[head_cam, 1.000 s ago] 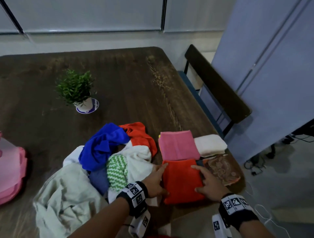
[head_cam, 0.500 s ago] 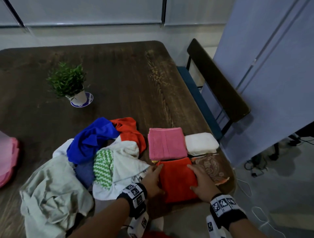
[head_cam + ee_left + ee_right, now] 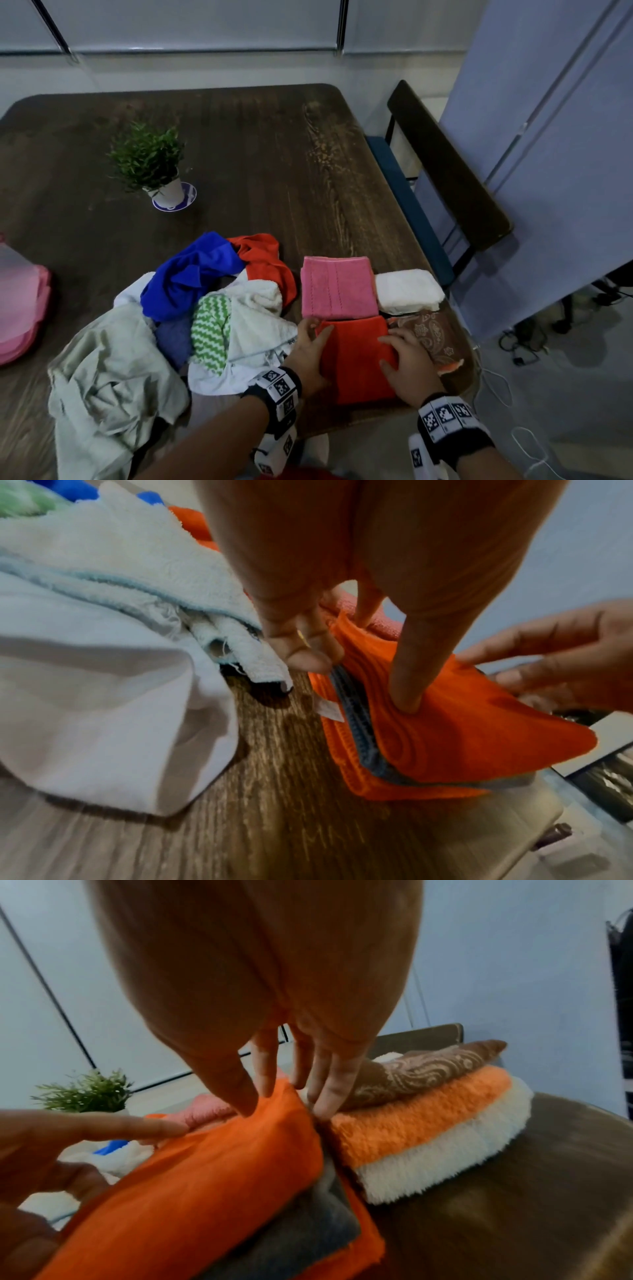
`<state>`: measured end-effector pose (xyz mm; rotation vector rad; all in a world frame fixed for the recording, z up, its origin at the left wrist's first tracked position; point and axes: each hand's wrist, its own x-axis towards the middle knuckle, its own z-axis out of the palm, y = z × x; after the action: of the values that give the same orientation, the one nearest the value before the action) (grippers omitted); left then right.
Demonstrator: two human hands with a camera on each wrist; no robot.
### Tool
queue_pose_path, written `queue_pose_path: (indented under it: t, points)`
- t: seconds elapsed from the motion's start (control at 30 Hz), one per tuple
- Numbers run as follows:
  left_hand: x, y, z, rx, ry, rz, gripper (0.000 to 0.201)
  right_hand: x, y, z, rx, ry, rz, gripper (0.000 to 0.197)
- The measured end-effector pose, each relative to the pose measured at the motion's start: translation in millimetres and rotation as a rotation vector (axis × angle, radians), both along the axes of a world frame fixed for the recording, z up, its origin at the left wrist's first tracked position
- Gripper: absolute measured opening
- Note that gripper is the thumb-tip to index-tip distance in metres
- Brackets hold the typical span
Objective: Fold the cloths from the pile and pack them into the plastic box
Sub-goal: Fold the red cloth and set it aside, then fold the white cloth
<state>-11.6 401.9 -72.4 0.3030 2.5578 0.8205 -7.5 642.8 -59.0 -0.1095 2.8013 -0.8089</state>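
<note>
A folded orange cloth [image 3: 356, 359] with a grey layer inside lies near the table's front right edge. My left hand [image 3: 308, 349] grips its left edge, thumb pressing on top, fingers curled at the side; the left wrist view shows this orange cloth [image 3: 462, 737] pinched. My right hand [image 3: 407, 356] holds the right edge, thumb on top and fingers down the side of the orange cloth [image 3: 205, 1177]. The loose pile [image 3: 205, 308] of blue, orange, white and green-striped cloths lies to the left. The pink plastic box [image 3: 20, 308] sits at the far left edge, partly cut off.
Folded pink [image 3: 337, 287], white [image 3: 407, 291] and brown patterned [image 3: 431, 335] cloths lie close around the orange one. A small potted plant [image 3: 150, 164] stands further back on the dark wooden table [image 3: 257, 154]. A chair [image 3: 445, 164] is at the table's right side.
Both hands have drawn in from lying spread on the orange cloth to holding its side edges. The cloth has stayed in place; the head view has shifted slightly.
</note>
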Motion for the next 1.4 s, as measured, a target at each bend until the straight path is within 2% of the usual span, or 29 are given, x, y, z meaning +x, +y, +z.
queue_pose_path:
  t: [0.1,0.17,0.3,0.4,0.47,0.57,0.67,0.77,0.9,1.0,1.07,1.17,1.27,1.33,1.4]
  points:
    - [0.6,-0.1,-2.8,-0.085,0.056,-0.045,0.103,-1.2,-7.5,7.6,0.021,0.121,0.017,0.031]
    - [-1.4,-0.7,-5.6,-0.130,0.010,-0.111,0.104,-1.1,-13.9,7.7,0.037,0.120,0.060,0.032]
    - [-3.2,-5.1,-8.4,-0.097,-0.016,-0.119,0.102,3.1,-23.5,-1.2,0.146,-0.130,0.147,0.042]
    - [-3.4,-21.0,-6.9,0.080,-0.002,-0.012,0.082,-0.7,-32.5,-1.0,0.160,-0.142,0.122,0.035]
    - [-4.5,-38.8,-3.8,0.111,0.022,0.076,0.065,-7.2,-43.1,4.5,0.128,-0.091,0.092,0.023]
    - [-8.1,-69.4,4.1,-0.096,0.151,0.173,0.038,-16.3,-67.8,11.6,0.040,-0.043,0.091,0.015]
    - [-9.7,-101.5,8.3,-0.432,0.136,0.137,0.046,-21.5,-102.4,15.8,-0.009,-0.052,0.155,0.014]
    - [-8.8,-123.6,5.9,-0.558,0.025,0.069,0.046,-25.3,-135.8,19.0,-0.018,-0.076,0.232,0.012]
    - [-6.2,-137.5,7.8,-0.581,0.030,0.053,0.036,-25.1,-171.8,25.2,-0.016,-0.069,0.282,0.015]
    - [-9.2,-150.3,13.1,-0.456,0.089,0.061,0.030,-25.3,-193.9,29.4,-0.008,-0.062,0.331,0.017]
    - [-10.3,-158.0,17.0,-0.419,0.091,-0.037,0.028,-27.2,-206.5,27.3,0.050,-0.081,0.381,0.018]
    - [-5.2,-164.8,15.1,-0.536,-0.012,-0.250,0.036,-26.6,-219.7,13.3,0.231,-0.196,0.454,0.026]
    - [1.4,-173.6,5.3,-0.590,-0.019,-0.341,0.046,-21.2,-228.4,-6.8,0.431,-0.310,0.535,0.034]
    - [1.7,-180.2,1.5,-0.570,0.036,-0.348,0.039,-17.2,-231.4,-13.4,0.470,-0.284,0.522,0.043]
    - [0.1,-187.5,2.6,-0.490,0.099,-0.275,0.031,-16.2,-233.0,-9.7,0.402,-0.218,0.465,0.046]
